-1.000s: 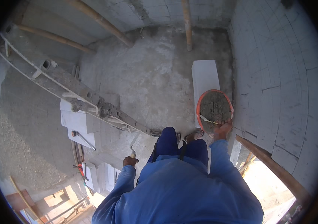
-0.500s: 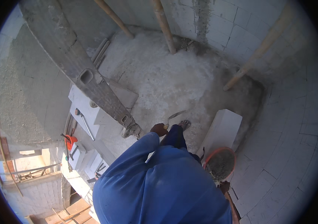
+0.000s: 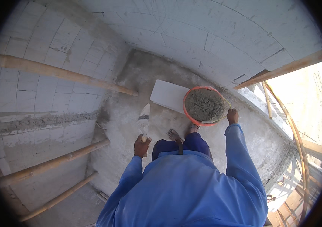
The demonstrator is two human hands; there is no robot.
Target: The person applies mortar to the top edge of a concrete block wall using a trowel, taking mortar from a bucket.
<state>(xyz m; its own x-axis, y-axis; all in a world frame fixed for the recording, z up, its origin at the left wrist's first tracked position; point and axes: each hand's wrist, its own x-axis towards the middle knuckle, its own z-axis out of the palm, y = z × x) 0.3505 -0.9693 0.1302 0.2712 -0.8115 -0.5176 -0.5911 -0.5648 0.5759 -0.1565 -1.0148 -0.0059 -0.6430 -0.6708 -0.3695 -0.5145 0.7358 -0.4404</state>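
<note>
My left hand (image 3: 141, 147) is closed around the wooden handle of a pointed trowel (image 3: 144, 118), whose mortar-smeared blade points away from me above the floor. My right hand (image 3: 232, 116) grips the thin handle at the right side of an orange bucket (image 3: 185, 106). Grey wet mortar (image 3: 205, 104) fills the bucket nearly to its rim. The bucket overlaps the right end of a white block (image 3: 169, 94) lying beyond my feet; its base is hidden.
Wooden poles (image 3: 62, 75) slant from the floor on the left, near a pale block wall (image 3: 59, 49). Another pole (image 3: 282, 70) crosses at the right, by a bright opening with a curved strip (image 3: 297, 140). The concrete floor (image 3: 127, 109) is stained grey.
My view has swung right, bringing the bucket and block to the middle; the tilted beam and scattered tools are out of view. The trowel stays in my left hand, the bucket by my right.
</note>
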